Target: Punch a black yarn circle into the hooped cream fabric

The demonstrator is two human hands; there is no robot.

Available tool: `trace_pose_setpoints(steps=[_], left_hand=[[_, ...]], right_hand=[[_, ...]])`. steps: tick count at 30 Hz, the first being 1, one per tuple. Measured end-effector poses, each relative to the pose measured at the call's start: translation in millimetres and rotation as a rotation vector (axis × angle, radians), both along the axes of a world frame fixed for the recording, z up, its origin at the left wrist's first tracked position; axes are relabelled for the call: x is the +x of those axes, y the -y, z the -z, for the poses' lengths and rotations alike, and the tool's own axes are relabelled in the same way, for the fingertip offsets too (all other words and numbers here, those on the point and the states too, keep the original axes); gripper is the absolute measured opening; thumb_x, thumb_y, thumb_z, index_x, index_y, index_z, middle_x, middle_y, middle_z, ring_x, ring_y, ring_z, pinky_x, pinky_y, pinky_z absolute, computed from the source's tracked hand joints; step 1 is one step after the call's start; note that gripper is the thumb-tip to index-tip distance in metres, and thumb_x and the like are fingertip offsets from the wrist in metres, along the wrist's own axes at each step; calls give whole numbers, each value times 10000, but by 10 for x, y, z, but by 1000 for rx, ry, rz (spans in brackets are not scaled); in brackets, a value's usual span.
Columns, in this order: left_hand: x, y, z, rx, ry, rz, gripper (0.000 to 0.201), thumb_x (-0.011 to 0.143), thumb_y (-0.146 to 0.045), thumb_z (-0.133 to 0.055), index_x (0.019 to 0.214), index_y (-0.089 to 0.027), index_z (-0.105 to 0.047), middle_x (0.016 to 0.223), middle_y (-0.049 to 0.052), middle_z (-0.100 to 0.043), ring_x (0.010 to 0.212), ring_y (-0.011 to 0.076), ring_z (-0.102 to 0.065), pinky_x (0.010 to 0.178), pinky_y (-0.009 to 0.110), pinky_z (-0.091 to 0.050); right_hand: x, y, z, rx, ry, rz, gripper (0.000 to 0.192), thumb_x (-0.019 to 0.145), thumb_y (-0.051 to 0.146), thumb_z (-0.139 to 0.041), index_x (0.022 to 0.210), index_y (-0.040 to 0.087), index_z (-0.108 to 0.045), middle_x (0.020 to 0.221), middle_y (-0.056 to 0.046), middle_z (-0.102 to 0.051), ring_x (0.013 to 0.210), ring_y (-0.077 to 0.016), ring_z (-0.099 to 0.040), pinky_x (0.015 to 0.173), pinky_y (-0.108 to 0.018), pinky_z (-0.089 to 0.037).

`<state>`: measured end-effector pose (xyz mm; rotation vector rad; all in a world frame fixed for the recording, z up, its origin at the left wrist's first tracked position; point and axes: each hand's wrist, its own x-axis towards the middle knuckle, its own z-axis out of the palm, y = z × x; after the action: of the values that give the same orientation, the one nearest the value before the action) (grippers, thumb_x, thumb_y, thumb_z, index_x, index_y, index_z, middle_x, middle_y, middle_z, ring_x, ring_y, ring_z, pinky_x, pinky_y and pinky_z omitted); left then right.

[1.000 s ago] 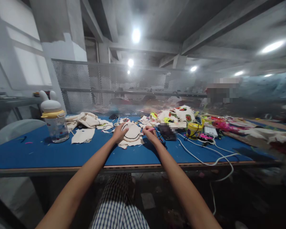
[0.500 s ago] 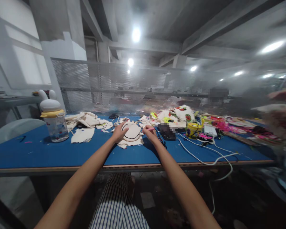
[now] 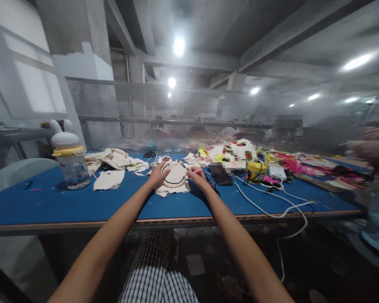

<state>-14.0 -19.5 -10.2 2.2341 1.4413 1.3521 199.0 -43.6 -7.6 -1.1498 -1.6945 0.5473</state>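
A round hoop of cream cloth (image 3: 174,173) stands tilted up from the table in front of me, with a black curved line along its lower edge. My left hand (image 3: 158,174) grips its left rim, thumb on the front of the cloth. At the right rim, my right hand (image 3: 198,176) is closed round a pink pen-shaped tool (image 3: 195,171) that points left toward the cloth. The tool's tip is too small to make out. Loose cloth edges (image 3: 164,192) hang below the hoop onto the blue table.
A bunny-lidded bottle (image 3: 71,162) and cream cloth pieces (image 3: 109,180) are on the left. Rightward lie a blurred dark device (image 3: 220,174), a yellow tub (image 3: 255,171), white cables (image 3: 271,213) and pink yarn (image 3: 290,164). Another person (image 3: 377,202) is at the far right.
My right hand and the pink tool have shifted slightly left, closer to the hoop's right edge. The left hand keeps its grip. The person at far right has moved their hands lower.
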Motion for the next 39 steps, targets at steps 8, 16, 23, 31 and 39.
trace_pose_setpoints(steps=[8,16,23,31,39], left_hand=[[-3,-34,27,2,28,15,483,756,-292,-575,1210,-125,-574,1208,123,-639,1136,269,-575,1015,401,-401],[-64,-91,22,-36,74,74,493,736,-312,-569,1171,-81,-596,1225,149,-624,1162,279,-556,1022,392,-399],[-85,-110,12,-20,81,150,489,751,-383,-541,1151,-110,-611,1190,113,-651,1141,271,-566,1003,386,-416],[-38,-102,-51,24,50,212,484,801,-386,-480,1187,-114,-584,1257,127,-606,1191,247,-533,1039,373,-377],[10,-56,-41,39,-5,82,441,828,-295,-462,1213,-113,-574,1253,120,-610,1187,242,-538,1032,367,-390]], right_hand=[[21,-20,-34,-24,-98,43,151,676,240,-462,535,197,-493,561,19,-505,595,-126,-473,556,-239,-331],[46,23,91,84,9,-76,180,752,357,-495,651,212,-464,631,25,-472,621,-133,-431,591,-267,-352],[96,-49,107,94,66,-142,178,724,355,-525,643,200,-491,630,10,-494,597,-137,-428,583,-293,-344],[16,-9,70,55,124,-159,82,667,288,-544,643,213,-521,668,-16,-562,638,-167,-479,599,-302,-363],[5,6,0,28,52,-19,119,663,239,-478,550,204,-477,576,-6,-510,616,-154,-466,559,-278,-344]])
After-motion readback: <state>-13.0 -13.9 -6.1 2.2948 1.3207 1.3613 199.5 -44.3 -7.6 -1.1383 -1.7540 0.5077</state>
